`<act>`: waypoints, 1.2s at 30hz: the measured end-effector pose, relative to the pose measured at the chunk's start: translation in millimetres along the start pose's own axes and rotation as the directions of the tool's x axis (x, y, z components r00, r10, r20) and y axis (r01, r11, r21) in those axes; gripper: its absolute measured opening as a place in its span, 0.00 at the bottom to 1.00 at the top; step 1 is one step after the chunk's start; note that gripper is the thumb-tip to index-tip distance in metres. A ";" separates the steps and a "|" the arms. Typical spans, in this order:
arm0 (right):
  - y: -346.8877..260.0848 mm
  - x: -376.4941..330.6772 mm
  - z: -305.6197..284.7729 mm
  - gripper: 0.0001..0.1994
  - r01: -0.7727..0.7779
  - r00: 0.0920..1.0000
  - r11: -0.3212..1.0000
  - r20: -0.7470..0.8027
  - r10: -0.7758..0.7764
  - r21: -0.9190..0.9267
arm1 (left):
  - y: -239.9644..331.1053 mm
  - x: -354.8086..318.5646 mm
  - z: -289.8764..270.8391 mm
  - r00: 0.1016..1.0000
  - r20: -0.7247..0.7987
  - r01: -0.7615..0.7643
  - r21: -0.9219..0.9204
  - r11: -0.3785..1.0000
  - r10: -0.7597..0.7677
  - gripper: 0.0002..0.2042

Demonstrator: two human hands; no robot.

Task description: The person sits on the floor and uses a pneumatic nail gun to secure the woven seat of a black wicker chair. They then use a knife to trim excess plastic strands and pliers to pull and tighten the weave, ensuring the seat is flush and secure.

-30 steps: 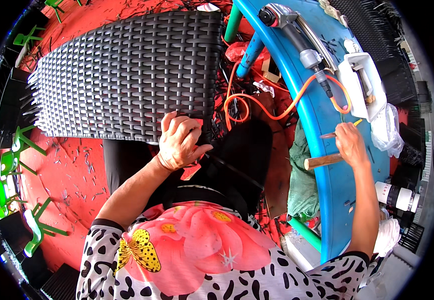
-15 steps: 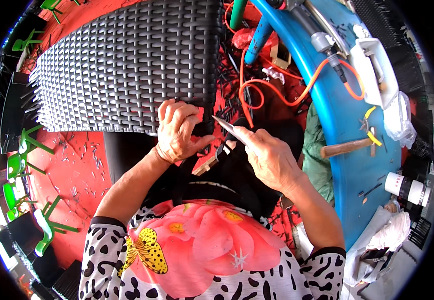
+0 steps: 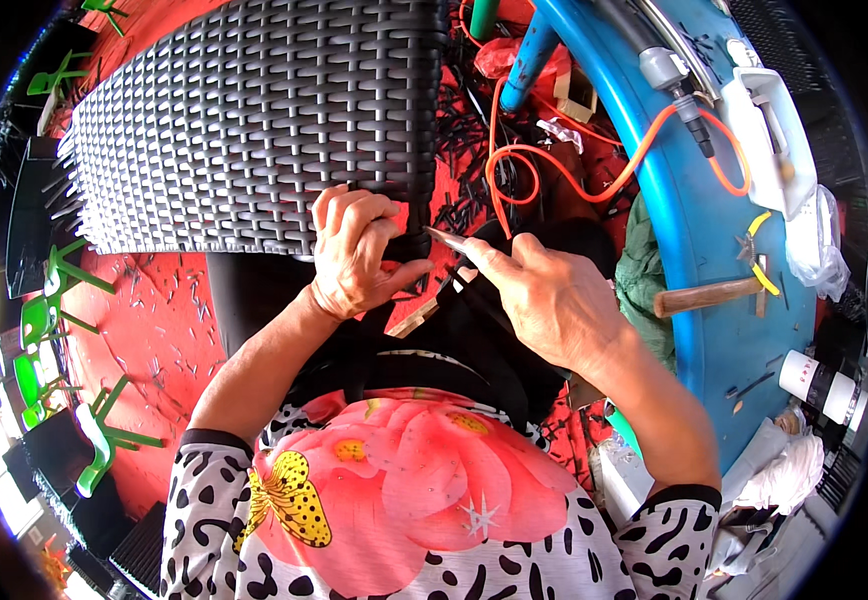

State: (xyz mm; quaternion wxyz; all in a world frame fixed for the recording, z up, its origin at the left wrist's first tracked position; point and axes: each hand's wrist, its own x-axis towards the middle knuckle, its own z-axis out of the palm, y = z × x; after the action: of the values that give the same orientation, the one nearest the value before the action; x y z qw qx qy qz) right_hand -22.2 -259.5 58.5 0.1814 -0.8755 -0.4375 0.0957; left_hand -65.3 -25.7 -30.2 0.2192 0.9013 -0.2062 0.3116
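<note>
Red floor (image 3: 169, 330), littered with black scraps, spreads under the work, with green chairs (image 3: 99, 450) along the left and a blue table (image 3: 729, 345) on the right. Woven panel (image 3: 254, 140), black-grey, lies at the upper left, its near edge over the person's lap. At that edge, close to the panel's near right corner, the left hand (image 3: 354, 255) rests with fingers bent over the weave and thumb apart from them; I cannot tell whether it pinches a strand. The right hand (image 3: 559, 300) is closed around a pointed blade (image 3: 446, 238), forefinger laid along it, the tip just beside that same corner. Below the left hand shows a pale piece of wood (image 3: 414, 318). On the table, a hammer (image 3: 709, 297) lies with its handle jutting past the left edge, and yellow-handled pliers (image 3: 754, 255) sit by its head. Toward the far end are a power tool (image 3: 666, 70) and, along the right edge, a white tray (image 3: 776, 130) and a clear bag (image 3: 816, 245). An orange hose (image 3: 644, 150) droops over the left edge, above a green cloth (image 3: 644, 280).
</note>
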 end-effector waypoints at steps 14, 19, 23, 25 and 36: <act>4.6 22.4 -29.2 0.19 0.158 0.982 0.954 0.146 -0.124 -0.255 | 0.2 -0.7 0.7 1.000 -0.015 0.014 -0.018 1.000 -0.015 0.25; 7.3 25.1 -31.2 0.20 0.146 0.979 0.964 0.172 -0.109 -0.223 | 0.3 -0.6 -0.1 1.000 -0.017 0.015 -0.021 1.000 -0.015 0.24; 11.8 24.1 -30.9 0.21 0.135 0.978 0.978 0.182 -0.105 -0.161 | 0.5 0.3 -0.7 1.000 -0.017 0.015 -0.020 1.000 -0.016 0.24; 12.3 23.1 -31.2 0.21 0.141 0.980 0.979 0.164 -0.116 -0.146 | 0.2 0.9 -0.3 1.000 -0.019 0.012 -0.021 1.000 -0.013 0.24; 15.7 26.8 -32.1 0.18 0.234 0.969 0.926 0.144 -0.199 -0.295 | -0.3 -0.1 1.5 0.999 -0.033 0.011 -0.028 1.000 -0.012 0.23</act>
State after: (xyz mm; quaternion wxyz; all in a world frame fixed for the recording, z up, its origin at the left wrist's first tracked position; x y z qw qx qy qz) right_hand 15.8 -254.2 81.4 0.0266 -0.8326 -0.5506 0.0541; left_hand -64.5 -26.3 -31.3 0.2370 0.8941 -0.2018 0.3221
